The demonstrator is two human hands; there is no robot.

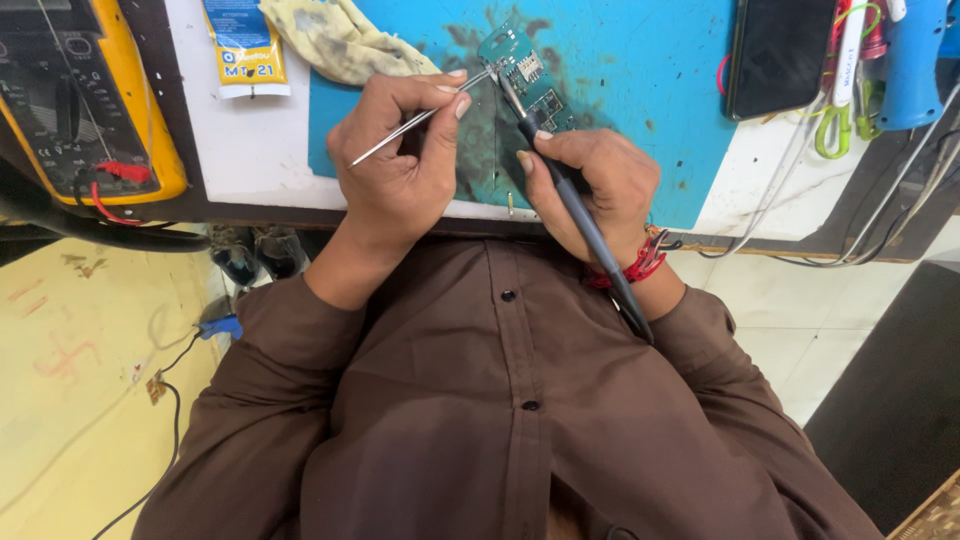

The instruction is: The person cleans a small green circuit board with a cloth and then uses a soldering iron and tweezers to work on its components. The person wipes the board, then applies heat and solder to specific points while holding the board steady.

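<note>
A small green circuit board (pixel 525 75) lies on a blue work mat (pixel 640 70). My left hand (pixel 405 165) pinches thin metal tweezers (pixel 420 120), whose tip touches the board's left edge. My right hand (pixel 590 190) grips a dark soldering iron (pixel 585 225) like a pen, its tip resting on the board's middle. The iron's handle runs back over my right wrist, which wears a red thread band (pixel 640 265). Both hands sit at the mat's near edge, above my brown shirt.
A yellow multimeter (pixel 90 100) with red leads stands at the left. A stained cloth (pixel 340 40) and a small packet (pixel 245 45) lie beside the mat. A dark phone (pixel 780 55), a blue tool (pixel 915 60) and cables sit at the right.
</note>
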